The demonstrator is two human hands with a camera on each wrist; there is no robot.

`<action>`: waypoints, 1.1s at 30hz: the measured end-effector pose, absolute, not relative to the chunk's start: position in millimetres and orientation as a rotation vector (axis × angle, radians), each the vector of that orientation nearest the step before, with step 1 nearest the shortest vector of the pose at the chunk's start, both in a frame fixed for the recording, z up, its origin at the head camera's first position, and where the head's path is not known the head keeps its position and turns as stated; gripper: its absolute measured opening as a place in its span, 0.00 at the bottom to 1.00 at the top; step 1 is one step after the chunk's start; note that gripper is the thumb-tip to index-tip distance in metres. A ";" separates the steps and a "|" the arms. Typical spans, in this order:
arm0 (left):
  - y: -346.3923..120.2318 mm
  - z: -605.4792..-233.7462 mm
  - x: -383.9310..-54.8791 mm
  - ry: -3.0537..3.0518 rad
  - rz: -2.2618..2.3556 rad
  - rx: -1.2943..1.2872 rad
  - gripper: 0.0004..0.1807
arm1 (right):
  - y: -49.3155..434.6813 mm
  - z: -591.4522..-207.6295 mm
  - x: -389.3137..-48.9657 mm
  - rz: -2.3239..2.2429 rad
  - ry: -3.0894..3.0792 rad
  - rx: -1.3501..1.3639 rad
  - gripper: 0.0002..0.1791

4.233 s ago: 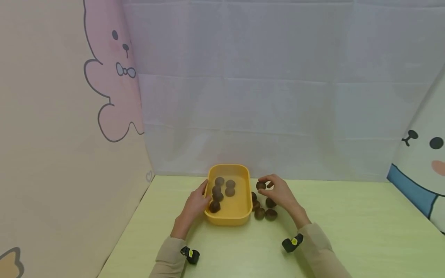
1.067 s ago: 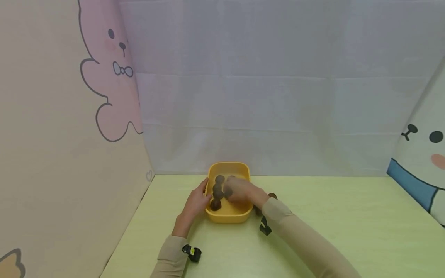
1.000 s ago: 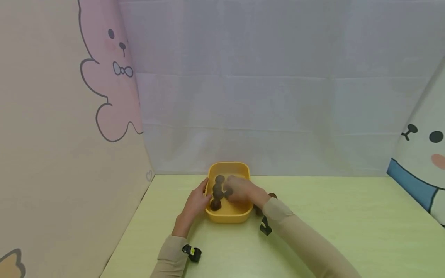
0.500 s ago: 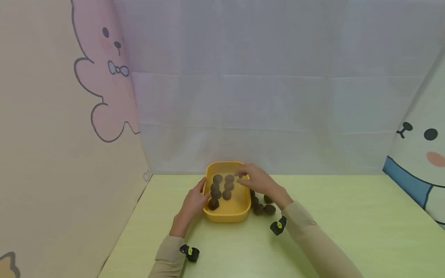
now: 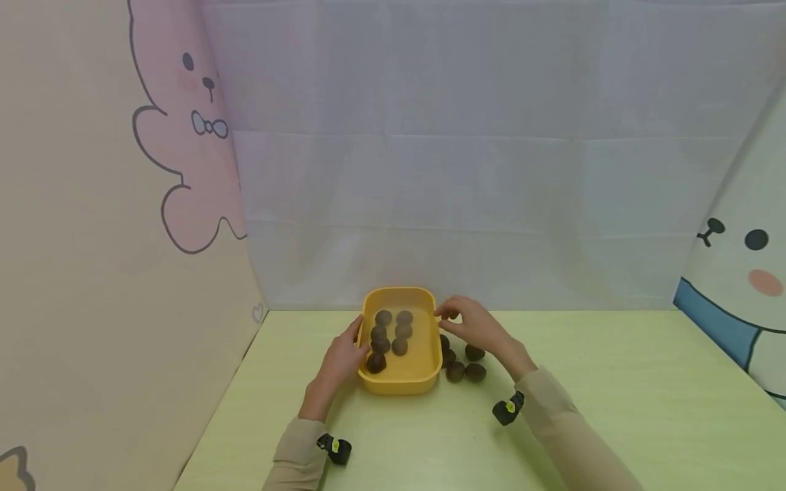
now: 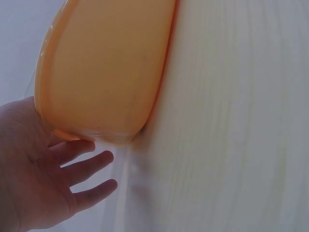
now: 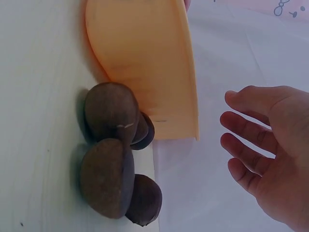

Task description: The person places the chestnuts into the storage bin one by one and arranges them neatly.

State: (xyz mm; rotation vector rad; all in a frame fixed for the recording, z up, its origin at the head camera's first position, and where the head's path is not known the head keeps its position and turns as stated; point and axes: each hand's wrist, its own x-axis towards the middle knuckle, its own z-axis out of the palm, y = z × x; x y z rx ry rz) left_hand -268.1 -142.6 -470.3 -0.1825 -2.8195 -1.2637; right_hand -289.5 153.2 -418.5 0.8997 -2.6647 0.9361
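A yellow container [image 5: 421,376] stands near the back of the table, with several brown chestnuts [image 5: 400,346] in two columns inside it. My left hand [image 5: 340,356] holds its left rim, thumb over the edge and fingers along the outside. In the left wrist view, the fingers [image 6: 91,168] are spread beneath the container's corner. My right hand [image 5: 477,327] hovers by the right rim with loosely bent fingers and nothing in them. More chestnuts [image 5: 475,372] lie on the table against and beside the container's right side; the right wrist view shows this pile [image 7: 108,179] close up.
A pale green-yellow table [image 5: 589,395] spreads to both sides. Behind the container hangs a white cloth backdrop [image 5: 491,225]. Cartoon-printed panels stand at left, with a pink bear [image 5: 202,191], and at right.
My right hand held a chestnut beside the container, reached inside, then came back out to the right without it. The right column inside has gained a chestnut. My left hand stays on the rim.
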 end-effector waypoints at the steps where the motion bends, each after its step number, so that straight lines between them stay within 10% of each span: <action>1: -142.2 -470.1 -267.9 -2.819 -1.264 -0.182 0.38 | 155.4 -419.4 -288.8 0.933 -2.670 0.889 0.10; 33: -140.6 -468.9 -264.6 -2.793 -1.287 -0.198 0.37 | 228.2 -467.4 -277.4 0.993 -2.870 0.923 0.16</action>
